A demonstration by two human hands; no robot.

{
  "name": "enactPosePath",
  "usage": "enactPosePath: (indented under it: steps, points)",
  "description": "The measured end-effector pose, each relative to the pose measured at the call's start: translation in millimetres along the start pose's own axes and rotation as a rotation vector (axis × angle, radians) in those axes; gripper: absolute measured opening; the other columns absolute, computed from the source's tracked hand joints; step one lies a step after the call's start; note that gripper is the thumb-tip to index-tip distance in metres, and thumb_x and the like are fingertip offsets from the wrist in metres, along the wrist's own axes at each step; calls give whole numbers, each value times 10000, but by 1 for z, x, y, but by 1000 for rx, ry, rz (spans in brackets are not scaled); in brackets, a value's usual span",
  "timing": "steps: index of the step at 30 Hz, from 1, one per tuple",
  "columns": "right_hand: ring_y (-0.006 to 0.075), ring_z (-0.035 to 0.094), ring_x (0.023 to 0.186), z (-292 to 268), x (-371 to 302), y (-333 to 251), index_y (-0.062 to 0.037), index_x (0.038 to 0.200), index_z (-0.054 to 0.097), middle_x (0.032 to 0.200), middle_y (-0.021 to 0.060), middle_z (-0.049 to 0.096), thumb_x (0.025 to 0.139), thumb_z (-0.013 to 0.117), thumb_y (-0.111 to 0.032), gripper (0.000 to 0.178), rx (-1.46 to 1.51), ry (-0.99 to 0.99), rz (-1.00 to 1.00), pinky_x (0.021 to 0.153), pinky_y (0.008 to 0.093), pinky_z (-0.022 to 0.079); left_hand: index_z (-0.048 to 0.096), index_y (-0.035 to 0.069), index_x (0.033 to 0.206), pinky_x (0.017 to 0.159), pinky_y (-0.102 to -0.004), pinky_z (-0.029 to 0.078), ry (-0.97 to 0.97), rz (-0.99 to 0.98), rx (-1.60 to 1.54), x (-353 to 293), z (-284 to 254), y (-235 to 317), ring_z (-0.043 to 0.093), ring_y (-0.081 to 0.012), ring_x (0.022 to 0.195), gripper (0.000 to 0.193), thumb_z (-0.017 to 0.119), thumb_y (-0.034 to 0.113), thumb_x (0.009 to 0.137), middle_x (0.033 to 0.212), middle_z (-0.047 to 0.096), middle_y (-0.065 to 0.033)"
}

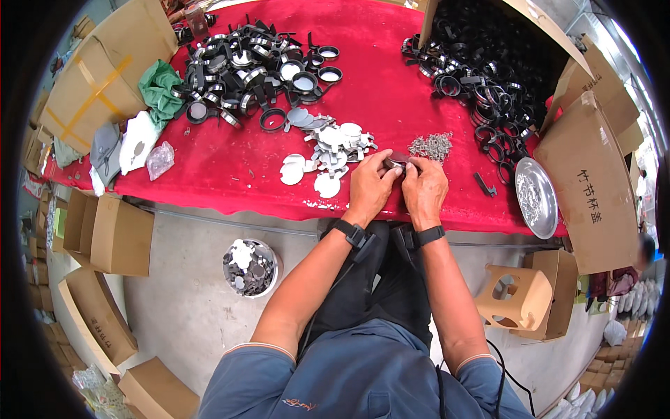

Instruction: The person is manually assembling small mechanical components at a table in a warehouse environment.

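Note:
My left hand (370, 185) and my right hand (425, 188) meet at the table's near edge, fingers closed on a small dark round part (396, 162) between them. Fingers cover much of it. Just left of my left hand lies a heap of flat grey-white discs with tabs (342, 143). Beyond my right fingertips is a little pile of small metal pieces (431, 146). A separate black piece (484, 185) rests to the right of my right hand.
Black rings with handles (244, 73) are heaped at the far left. More spill from an open carton (586, 160) at right, beside a metal dish (536, 199). A green cloth (160, 91) lies left. Below stand a filled bucket (276, 269) and a tan stool (520, 297).

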State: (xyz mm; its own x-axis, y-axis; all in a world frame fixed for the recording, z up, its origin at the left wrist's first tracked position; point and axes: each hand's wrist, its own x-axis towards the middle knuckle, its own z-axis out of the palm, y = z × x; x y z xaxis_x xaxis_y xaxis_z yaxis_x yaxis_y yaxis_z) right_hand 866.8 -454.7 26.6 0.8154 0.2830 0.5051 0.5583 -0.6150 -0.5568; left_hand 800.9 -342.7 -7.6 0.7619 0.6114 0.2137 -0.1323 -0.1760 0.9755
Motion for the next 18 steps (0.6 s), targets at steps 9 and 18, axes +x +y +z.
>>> enactPosePath:
  steps: [9, 18]
  points:
    - [398, 737, 924, -1, -2, 3, -29, 1031, 830, 964, 179, 734, 941, 775, -113, 136, 15, 13, -24, 850, 494, 586, 711, -43, 1374, 902, -351, 655, 31, 60, 1, -2, 2, -5, 817, -270, 1039, 435, 815, 76, 969, 1260, 745, -208]
    - [409, 728, 942, -13, -2, -1, -4, 1029, 823, 1004, 197, 710, 941, 765, -65, 122, -63, -101, -93, 851, 504, 588, 733, -21, 1336, 871, -378, 642, 41, 67, 37, -2, 3, -11, 804, -286, 977, 395, 809, 103, 968, 1256, 747, -214]
